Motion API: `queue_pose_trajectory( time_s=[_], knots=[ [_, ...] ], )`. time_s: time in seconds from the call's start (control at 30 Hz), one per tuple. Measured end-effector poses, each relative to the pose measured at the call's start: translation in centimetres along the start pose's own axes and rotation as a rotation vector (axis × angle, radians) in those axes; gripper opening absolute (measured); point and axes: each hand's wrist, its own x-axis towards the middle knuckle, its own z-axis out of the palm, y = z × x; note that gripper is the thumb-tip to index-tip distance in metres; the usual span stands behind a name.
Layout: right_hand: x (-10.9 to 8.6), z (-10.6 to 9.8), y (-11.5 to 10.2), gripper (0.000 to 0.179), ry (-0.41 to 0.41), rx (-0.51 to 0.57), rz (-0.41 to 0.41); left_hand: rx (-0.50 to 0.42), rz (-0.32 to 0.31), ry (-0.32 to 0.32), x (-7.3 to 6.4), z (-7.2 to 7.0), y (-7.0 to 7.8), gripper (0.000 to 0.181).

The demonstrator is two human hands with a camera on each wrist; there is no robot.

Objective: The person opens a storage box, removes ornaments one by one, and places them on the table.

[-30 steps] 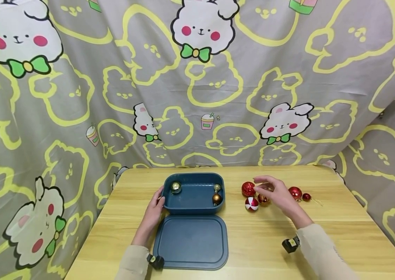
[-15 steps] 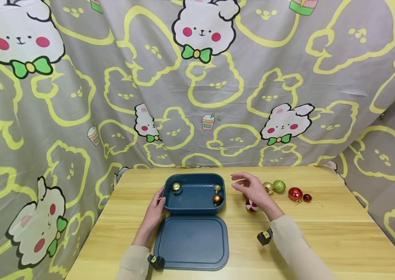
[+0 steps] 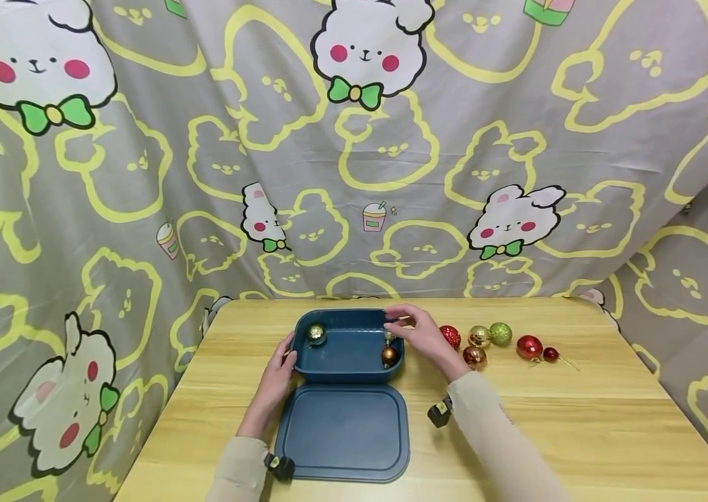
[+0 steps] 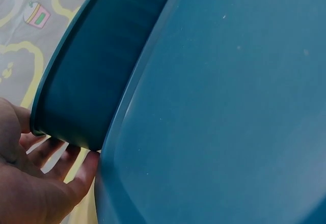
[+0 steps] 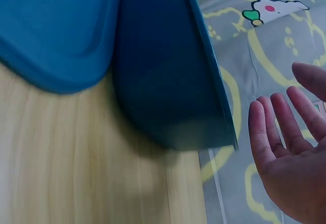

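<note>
The table (image 3: 580, 418) has a light wood surface with visible grain. On its left part, near the far edge, stands the blue box (image 3: 348, 377). The lid (image 3: 344, 432) lies flat just at the near side of this box. To the right lie a glittery red ball (image 3: 451, 337), a gold ball (image 3: 479, 337), a green ball (image 3: 501, 334), a copper ball (image 3: 474, 358), a shiny red ball (image 3: 529, 347) and a small red ball (image 3: 551, 355).

The box (image 3: 348, 378) is showing dark blue, the lid (image 3: 343, 434) before it slate blue. Inside it, a bronze bauble (image 3: 389, 358) is gleaming; right of it, a green bauble (image 3: 501, 334) and a dark red bauble (image 3: 551, 354) are glinting. Behind it, the grey curtain (image 3: 354, 174) is bearing yellow outlines.
</note>
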Motion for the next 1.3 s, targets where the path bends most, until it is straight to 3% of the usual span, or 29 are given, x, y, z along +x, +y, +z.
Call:
queue_pose_trajectory(
  time_s=[0.23,0.63,0.83,1.17,1.3],
  knots=[
    [2.0,2.9,-0.6,0.035,-0.031,0.043,-0.022,0.016,0.016,0.006,0.2,0.0,-0.4,0.051],
    [4.9,7.8,-1.2,0.041,-0.063,0.146,0.074,0.026,0.022,0.011,0.3,0.1,-0.3,0.051],
    [6.0,9.7,-0.8,0.043,-0.078,0.108,0.095,0.022,0.010,0.017,0.2,0.2,-0.4,0.050],
    [6.7,11.0,-0.6,0.045,-0.102,0.045,0.127,0.014,0.027,-0.001,0.2,0.3,-0.3,0.051],
    [6.9,11.6,-0.7,0.050,-0.163,-0.012,0.157,0.012,0.011,0.002,0.1,-0.1,-0.3,0.051]
  ],
)
